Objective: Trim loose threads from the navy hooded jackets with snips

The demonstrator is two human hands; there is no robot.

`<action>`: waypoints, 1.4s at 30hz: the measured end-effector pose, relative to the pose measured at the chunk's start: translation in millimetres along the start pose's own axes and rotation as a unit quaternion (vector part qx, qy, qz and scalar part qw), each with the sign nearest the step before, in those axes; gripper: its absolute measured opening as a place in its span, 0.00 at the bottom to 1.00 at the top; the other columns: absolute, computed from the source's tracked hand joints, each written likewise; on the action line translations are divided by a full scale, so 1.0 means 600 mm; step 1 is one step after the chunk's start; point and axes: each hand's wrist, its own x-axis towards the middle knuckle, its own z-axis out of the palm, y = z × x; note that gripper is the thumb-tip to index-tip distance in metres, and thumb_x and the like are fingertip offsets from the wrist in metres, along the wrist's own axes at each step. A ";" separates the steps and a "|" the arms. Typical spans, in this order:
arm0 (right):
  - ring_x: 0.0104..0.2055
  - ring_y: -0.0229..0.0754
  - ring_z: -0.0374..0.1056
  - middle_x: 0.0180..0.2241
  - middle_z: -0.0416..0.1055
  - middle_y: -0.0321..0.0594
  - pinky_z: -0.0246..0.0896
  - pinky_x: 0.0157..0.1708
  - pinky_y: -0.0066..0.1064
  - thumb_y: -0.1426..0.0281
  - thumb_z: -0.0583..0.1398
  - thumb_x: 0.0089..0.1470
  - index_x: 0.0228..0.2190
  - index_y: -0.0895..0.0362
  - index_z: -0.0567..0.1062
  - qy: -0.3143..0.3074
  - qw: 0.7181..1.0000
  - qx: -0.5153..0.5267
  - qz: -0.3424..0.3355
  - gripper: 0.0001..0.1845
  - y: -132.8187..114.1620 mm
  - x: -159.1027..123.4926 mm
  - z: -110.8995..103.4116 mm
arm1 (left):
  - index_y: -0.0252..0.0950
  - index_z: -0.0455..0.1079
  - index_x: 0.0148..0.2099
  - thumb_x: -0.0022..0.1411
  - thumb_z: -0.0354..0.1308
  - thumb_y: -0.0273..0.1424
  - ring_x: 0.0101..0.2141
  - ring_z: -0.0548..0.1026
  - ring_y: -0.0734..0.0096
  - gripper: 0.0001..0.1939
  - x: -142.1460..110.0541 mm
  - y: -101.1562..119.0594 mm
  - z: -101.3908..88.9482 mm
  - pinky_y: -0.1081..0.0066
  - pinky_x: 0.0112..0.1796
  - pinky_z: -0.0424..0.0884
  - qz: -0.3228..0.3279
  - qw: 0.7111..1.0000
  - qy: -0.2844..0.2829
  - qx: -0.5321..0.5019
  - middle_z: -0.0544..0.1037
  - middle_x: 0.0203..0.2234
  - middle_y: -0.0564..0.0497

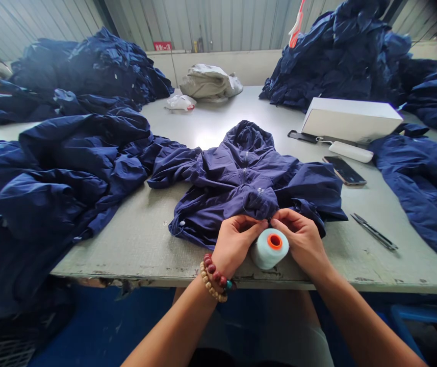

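Navy-blue hooded fabric jacket [222, 178] lies on the pale bench [134, 234], zip [245, 175] running away toward its hood [249, 136]; left hand [237, 239] and right hand [302, 237], equally near, pinch its near edge.

Red sign [162, 46] at the back — white characters, illegibly small.

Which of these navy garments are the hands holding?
The jacket spread out centrally, hood visible: left hand and right hand pinch its near edge. The other garments lie bunched or heaped around it.
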 end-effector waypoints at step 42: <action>0.21 0.28 0.47 0.24 0.62 0.29 0.39 0.19 0.24 0.54 0.76 0.51 0.33 0.55 0.78 -0.133 0.979 0.117 0.105 0.21 -0.010 0.025 -0.018 | 0.33 0.87 0.37 0.51 0.81 0.43 0.34 0.82 0.65 0.20 0.006 -0.004 -0.001 0.69 0.40 0.76 0.006 1.000 -0.004 -0.008 0.88 0.35 0.44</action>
